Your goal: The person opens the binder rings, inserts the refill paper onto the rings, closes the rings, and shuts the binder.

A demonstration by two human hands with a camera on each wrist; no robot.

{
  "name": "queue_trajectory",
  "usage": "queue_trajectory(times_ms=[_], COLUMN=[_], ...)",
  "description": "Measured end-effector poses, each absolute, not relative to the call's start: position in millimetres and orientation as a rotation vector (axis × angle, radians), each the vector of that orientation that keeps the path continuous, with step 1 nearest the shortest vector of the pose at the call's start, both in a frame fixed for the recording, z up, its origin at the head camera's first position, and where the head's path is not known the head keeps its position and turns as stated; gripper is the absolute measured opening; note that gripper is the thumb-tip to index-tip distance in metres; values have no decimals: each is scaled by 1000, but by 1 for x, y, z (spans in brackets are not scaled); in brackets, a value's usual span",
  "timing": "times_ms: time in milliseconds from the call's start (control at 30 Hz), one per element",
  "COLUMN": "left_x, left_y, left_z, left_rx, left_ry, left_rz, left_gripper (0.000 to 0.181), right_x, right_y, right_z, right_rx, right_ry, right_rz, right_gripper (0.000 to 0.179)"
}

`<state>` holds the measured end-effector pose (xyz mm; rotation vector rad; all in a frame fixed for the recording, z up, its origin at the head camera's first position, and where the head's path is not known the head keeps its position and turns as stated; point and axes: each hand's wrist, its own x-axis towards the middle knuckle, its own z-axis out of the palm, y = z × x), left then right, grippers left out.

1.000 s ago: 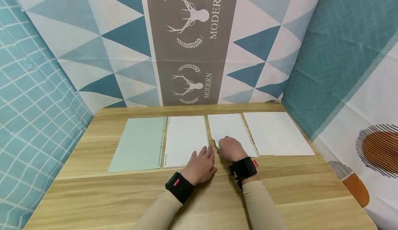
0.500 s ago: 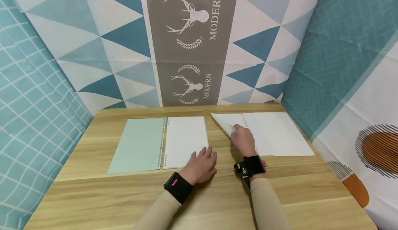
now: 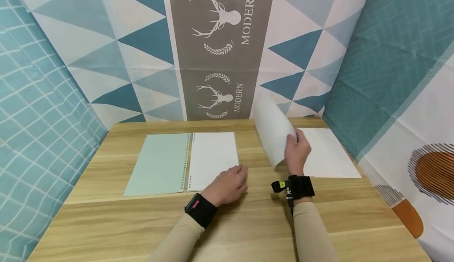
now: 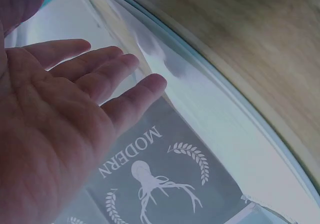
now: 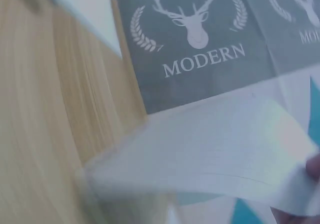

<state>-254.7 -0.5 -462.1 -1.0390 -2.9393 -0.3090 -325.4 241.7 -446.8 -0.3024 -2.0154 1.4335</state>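
My right hand (image 3: 298,151) pinches a white loose-leaf sheet (image 3: 274,130) at its right edge, thumb in front. The sheet stands raised and curved over the table, its top part overlapping the wall cloth. In the right wrist view the sheet (image 5: 210,154) spreads across the middle, blurred at its left end, with a fingertip (image 5: 314,166) at the right border. My left hand (image 3: 228,184) lies relaxed at the lower right corner of a white stack of punched paper (image 3: 213,155). The left wrist view shows the left hand (image 4: 65,109) with fingers extended, close over that paper.
A pale green punched cover (image 3: 158,163) lies left of the white stack. More white sheets (image 3: 330,155) lie flat at the right, partly behind my right hand. Patterned cloth (image 3: 220,49) rises at the table's back edge. The wooden table (image 3: 248,222) extends toward me.
My right hand has lifted the third sheet from the table by its left side, swinging it up and rightward. My left hand has stayed nearly in place beside the white stack.
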Motion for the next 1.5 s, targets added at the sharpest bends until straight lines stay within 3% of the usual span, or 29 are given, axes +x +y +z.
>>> queue_trajectory(times_ms=[267,500,700,1233,1500], left_x=[-256,-261,-262,-263,-268], left_y=[-3,-9,-13,-19,-27], left_z=[-462,-459,-458,-459,-455], left_rx=[-1056,-935,-898,-883,-860], left_ry=[-2915,-3029,-3112,-3140,-3139], left_rz=[-369,-448,-446,-462,-548], left_gripper=[47,58,60,57,57], right_x=[-322,-315,-312,-322,-318], right_y=[277,298,315,302,300], right_z=[-468,-461,-471,-480,-461], right_rx=[-681,-555,-479,-591,-387], right_ry=[-1597,-1646,-1304,-1958,-1837], right_rz=[2224,2560,3048,2705,2837], right_gripper=[56,58,60,65,65])
